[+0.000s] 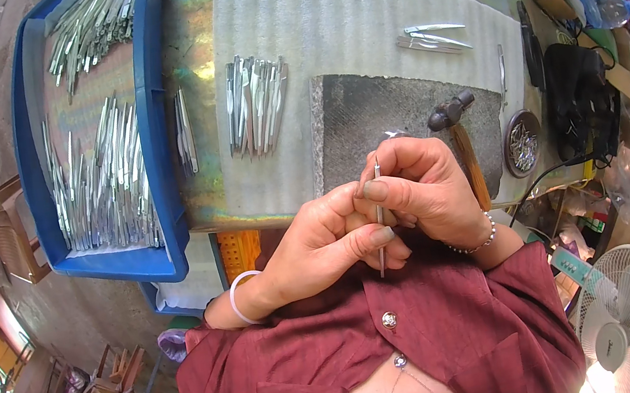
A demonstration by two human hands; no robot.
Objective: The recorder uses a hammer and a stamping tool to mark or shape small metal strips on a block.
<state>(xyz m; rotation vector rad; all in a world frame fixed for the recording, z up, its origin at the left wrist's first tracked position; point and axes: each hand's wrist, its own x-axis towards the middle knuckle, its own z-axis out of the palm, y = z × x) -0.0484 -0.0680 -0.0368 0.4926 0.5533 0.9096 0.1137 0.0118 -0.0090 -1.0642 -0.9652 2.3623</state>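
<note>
A slim metal tool (380, 214) is in front of the chest, by the bench (208, 202). Left hand (322, 237) and right hand (425, 182) both pinch it with their fingers (407, 151). Beyond are a dark pad (375, 107), a hammer (449, 113) and a foam sheet (351, 15); leftward, a blue tray (154, 115).

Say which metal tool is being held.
The slim metal tool gripped between the left hand and right hand; the others lie on the table or in the blue tray.
</note>
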